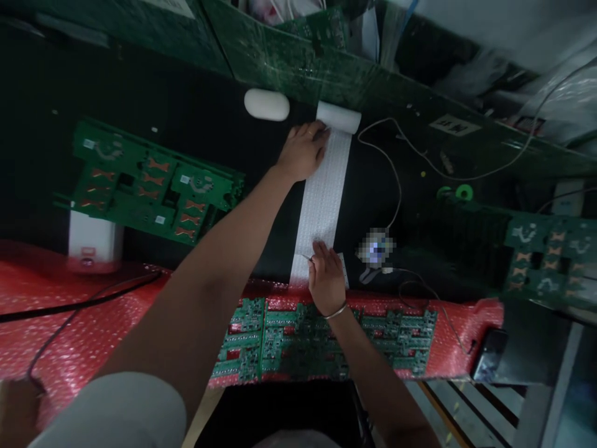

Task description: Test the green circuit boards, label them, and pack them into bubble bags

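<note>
A roll of white labels [339, 117] lies on the dark table, and its label strip [321, 199] runs from there toward me. My left hand [301, 152] is at the strip's left edge just below the roll, fingers bent onto it. Lower down, my right hand [328, 280] rests over the strip's near end with its fingers drawn together. Something thin and pale pokes out on its left side; its kind is not clear. A small white piece shows behind that hand. Green circuit board panels [396, 339] lie beneath on red bubble wrap [457, 317].
Stacked circuit boards [153, 180] lie at left, and more boards [545, 255] at right. A white oval case [267, 104] is near the roll. A cable [396, 168] leads to a blurred-out device [375, 249]. A phone [490, 354] lies at the right front edge.
</note>
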Tool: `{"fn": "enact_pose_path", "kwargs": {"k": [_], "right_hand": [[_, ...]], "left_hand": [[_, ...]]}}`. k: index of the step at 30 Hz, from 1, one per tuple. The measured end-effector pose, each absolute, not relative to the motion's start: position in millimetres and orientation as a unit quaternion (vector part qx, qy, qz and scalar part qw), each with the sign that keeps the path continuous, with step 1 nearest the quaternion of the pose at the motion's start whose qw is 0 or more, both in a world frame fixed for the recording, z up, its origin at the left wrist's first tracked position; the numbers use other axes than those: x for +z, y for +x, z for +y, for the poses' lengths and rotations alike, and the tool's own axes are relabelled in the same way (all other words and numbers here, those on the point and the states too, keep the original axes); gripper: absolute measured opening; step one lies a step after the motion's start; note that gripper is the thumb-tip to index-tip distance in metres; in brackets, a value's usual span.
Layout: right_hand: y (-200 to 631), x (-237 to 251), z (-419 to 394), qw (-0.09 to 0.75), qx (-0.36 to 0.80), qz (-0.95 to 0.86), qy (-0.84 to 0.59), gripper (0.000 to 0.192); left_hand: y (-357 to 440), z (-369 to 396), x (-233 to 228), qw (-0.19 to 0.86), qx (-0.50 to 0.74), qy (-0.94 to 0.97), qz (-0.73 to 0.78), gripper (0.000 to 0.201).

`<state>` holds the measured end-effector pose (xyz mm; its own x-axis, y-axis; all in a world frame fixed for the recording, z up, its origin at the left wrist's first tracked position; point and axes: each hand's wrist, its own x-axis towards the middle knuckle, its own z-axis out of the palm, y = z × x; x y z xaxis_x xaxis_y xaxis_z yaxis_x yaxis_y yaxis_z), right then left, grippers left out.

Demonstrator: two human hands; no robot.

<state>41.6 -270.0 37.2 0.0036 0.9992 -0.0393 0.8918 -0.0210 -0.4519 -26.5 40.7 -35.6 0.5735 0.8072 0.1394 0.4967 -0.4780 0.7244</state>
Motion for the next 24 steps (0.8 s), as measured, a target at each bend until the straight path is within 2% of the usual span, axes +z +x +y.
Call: {"fn": "enact_pose_path", "kwargs": {"k": [2,5,10,12,17,21,24], "right_hand": [[45.8,44.2,-263.1,0.186,0.166,-0.673,-0.697,0.031],[58.9,53.3,-233.2,0.243,0.16,-0.618,-0.73,0.03],[94.0,41.3,-131.5,0.302,0.168,-0.545,-0.764,0.028],[104.9,28.9,-88.5,0.303,0.171,-0.534,-0.77,0.029],[107.3,6.0,-20.6,0.277,0.167,-0.561,-0.762,0.031],[96.8,-6.7,-1.6,0.243,0.164,-0.565,-0.772,0.029],[94.6,-20.9,4.3,0.262,0.16,-0.572,-0.761,0.028]], "left_hand": [[-28.8,40.3,-36.4,0.323,0.255,0.823,0.391,0.053],[-32.8,40.5,-35.7,0.313,0.252,0.83,0.387,0.057],[-36.9,40.6,-33.1,0.313,0.264,0.818,0.405,0.063],[-37.2,39.6,-32.3,0.313,0.27,0.812,0.413,0.063],[-35.7,36.3,-31.1,0.313,0.293,0.793,0.433,0.042],[-34.7,35.3,-31.3,0.327,0.294,0.775,0.454,0.044],[-34.9,35.1,-32.0,0.326,0.285,0.774,0.461,0.044]]}}
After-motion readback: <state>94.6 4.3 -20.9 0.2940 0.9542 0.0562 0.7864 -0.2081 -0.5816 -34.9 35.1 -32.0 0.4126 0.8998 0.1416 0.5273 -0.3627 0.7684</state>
